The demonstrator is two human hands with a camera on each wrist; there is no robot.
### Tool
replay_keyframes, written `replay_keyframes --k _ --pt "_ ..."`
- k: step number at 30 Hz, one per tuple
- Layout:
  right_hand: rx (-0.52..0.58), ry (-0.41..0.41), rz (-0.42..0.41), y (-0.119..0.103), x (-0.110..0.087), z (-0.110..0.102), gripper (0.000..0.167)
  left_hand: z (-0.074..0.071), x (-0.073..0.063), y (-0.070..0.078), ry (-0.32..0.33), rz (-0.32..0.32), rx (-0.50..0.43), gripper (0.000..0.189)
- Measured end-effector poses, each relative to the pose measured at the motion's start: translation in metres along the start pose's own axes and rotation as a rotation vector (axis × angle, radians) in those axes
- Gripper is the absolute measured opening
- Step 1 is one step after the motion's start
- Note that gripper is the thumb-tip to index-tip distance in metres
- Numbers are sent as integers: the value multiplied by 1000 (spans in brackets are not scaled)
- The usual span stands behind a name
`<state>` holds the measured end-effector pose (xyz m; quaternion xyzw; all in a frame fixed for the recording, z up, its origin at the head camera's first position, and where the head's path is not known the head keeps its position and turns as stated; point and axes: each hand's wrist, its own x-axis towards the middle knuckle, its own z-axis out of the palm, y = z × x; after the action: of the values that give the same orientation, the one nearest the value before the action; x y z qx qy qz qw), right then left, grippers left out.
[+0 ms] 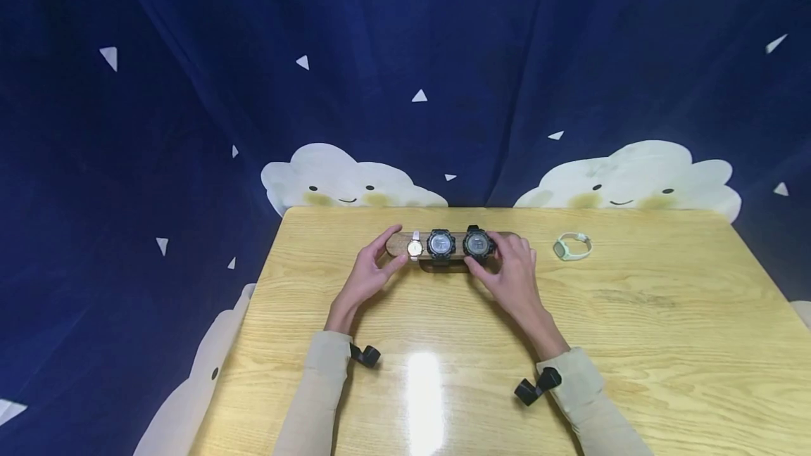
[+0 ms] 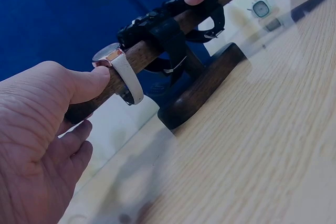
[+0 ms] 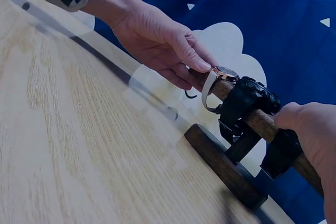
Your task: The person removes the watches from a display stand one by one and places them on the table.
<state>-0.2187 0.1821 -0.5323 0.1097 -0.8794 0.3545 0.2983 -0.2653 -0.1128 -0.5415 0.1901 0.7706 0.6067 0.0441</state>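
Observation:
A dark wooden watch stand (image 1: 398,245) stands near the table's far edge, its bar raised over an oblong base (image 2: 202,93). My left hand (image 1: 369,271) grips the bar's left end, thumb beside a small rose-gold watch (image 2: 122,69) with a white strap. In the middle of the bar hangs a chunky black watch (image 1: 441,244). Farther right, a second black watch (image 1: 478,245) is strapped round the bar, and my right hand (image 1: 514,280) holds it between thumb and fingers. Part of this watch is hidden behind the right hand in the right wrist view.
To the right of the stand, a pale mint watch (image 1: 573,247) lies on its side on the wooden table (image 1: 633,343). Behind the table hangs a dark blue curtain (image 1: 380,34) with white triangles and smiling clouds. Small black devices are strapped at both wrists.

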Motion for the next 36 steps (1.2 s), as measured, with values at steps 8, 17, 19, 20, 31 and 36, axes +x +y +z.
replay_keyframes --k 8,17,19,20,31,36 --pt "12 -6 2 2 2 -3 63 0 -1 1 6 3 -9 64" --pt "3 -15 2 6 4 -9 63 0 0 1 5 -3 13 64" --pt "0 -12 -4 7 5 -10 63 0 0 1 5 -5 17 64" --pt "-3 -10 -5 8 5 -10 63 0 0 1 6 -7 17 64" --pt "-12 -3 -19 14 6 -15 60 0 0 0 -3 -15 -6 63" --pt "-18 -3 -22 14 7 -16 60 0 0 0 3 -6 10 64"
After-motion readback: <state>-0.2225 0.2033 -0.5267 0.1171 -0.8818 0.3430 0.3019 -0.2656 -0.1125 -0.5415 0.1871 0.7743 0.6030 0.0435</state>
